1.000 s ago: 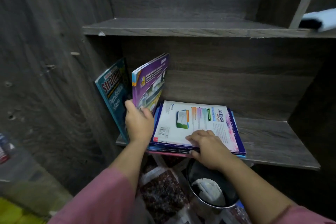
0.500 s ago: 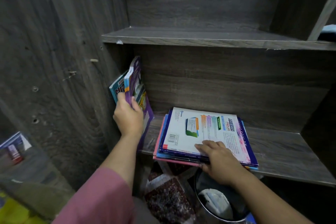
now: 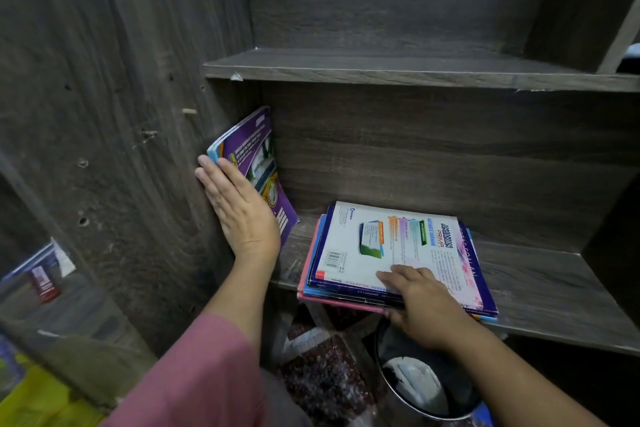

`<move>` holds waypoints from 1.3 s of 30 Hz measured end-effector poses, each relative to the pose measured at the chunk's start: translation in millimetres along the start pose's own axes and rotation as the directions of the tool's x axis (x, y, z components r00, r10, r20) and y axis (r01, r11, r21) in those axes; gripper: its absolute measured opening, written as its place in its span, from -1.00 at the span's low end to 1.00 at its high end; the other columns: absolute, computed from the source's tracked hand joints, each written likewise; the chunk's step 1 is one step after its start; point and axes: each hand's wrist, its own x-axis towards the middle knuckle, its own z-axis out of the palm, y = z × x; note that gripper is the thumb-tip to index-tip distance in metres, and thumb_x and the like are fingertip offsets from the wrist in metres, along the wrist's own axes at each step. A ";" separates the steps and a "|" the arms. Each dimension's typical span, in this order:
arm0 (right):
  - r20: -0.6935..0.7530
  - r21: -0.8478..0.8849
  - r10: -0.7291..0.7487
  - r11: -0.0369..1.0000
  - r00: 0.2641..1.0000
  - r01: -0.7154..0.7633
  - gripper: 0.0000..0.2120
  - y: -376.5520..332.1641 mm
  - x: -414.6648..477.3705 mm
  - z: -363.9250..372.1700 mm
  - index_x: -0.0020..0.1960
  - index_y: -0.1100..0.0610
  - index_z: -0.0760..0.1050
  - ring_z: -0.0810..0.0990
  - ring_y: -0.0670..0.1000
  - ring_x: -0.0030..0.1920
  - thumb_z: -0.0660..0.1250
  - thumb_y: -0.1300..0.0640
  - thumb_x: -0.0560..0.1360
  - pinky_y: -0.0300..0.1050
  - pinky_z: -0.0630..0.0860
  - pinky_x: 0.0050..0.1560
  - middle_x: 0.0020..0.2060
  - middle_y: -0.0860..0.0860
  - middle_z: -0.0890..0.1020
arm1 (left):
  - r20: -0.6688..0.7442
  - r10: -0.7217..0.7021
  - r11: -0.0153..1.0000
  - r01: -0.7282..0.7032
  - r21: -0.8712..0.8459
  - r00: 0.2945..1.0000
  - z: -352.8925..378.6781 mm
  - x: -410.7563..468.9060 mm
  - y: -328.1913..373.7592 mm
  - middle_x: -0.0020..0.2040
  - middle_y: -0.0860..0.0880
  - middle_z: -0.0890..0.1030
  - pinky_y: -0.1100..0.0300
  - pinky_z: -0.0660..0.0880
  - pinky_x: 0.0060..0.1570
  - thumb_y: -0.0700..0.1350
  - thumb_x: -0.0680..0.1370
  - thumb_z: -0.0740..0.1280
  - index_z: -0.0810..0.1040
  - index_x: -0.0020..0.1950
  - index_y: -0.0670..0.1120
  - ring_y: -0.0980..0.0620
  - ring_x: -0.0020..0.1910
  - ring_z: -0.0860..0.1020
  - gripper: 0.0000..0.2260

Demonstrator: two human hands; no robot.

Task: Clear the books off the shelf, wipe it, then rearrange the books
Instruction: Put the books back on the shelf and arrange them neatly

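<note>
**Fingers (image 3: pixel 394 277) grip the stack of books (image 3: pixel 367 239) on the shelf (image 3: pixel 540 291)**

Fingers of the right hand (image 3: pixel 420 305) curl over the stack's top cover, with the thumb at its front edge. The stack lies flat and overhangs the shelf's front. Just below stands a dark pail (image 3: pixel 382 360) with a white cloth (image 3: pixel 415 380) inside. Further in, the left hand (image 3: pixel 239 208) has straight fingers pressed flat on a purple book (image 3: pixel 258 149), which stands tilted against the side panel (image 3: pixel 138 114). Behind and above runs the upper shelf (image 3: pixel 381 71).
</note>
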 end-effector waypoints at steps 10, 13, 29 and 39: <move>0.071 -0.055 0.170 0.984 0.983 -0.167 -0.30 28.9 -7.0 -17.1 0.54 -0.14 0.09 0.19 0.11 0.46 0.34 -0.14 0.51 0.06 0.18 0.45 0.52 0.00 0.19 | 0.346 0.092 0.996 -0.082 -0.044 0.934 -44.2 -29.1 53.8 0.56 -0.28 -0.16 -0.25 -0.08 0.45 -0.04 0.44 0.41 -0.04 0.58 -0.13 -0.34 0.52 -0.18 -0.14; 0.090 -0.066 0.239 0.970 0.967 -0.233 -0.31 48.9 -8.4 -20.7 0.53 -0.15 0.13 0.25 0.14 0.43 0.36 -0.12 0.49 0.05 0.26 0.41 0.49 0.00 0.23 | 0.557 0.359 0.933 -0.276 -0.231 0.749 -44.6 -48.7 72.3 0.58 -0.14 -0.09 -0.15 -0.07 0.49 0.02 0.53 0.31 0.02 0.58 -0.04 -0.17 0.55 -0.17 -0.29; -0.138 0.031 0.098 0.995 0.986 -0.094 -0.65 63.2 -8.8 -32.4 0.39 0.00 0.44 0.42 0.11 0.31 0.20 0.10 0.61 -0.03 0.39 0.28 0.32 0.04 0.51 | 0.666 0.702 0.708 -0.342 -0.618 0.252 -3.1 -93.0 106.8 0.35 -0.03 0.50 0.09 0.43 0.22 0.16 0.53 0.33 0.40 0.44 0.03 -0.06 0.27 0.48 -0.49; -0.451 0.444 0.398 0.877 0.799 -0.186 -0.31 28.0 -13.0 -46.2 0.56 0.16 0.07 0.17 0.05 0.49 0.32 0.14 0.54 -0.10 0.16 0.44 0.51 0.09 0.16 | 0.545 0.464 0.782 -0.034 -0.622 0.699 -19.7 -76.9 95.2 -0.09 -0.20 0.60 -0.05 0.47 -0.18 -0.11 0.64 0.17 0.41 0.17 -0.14 -0.27 -0.13 0.55 -0.84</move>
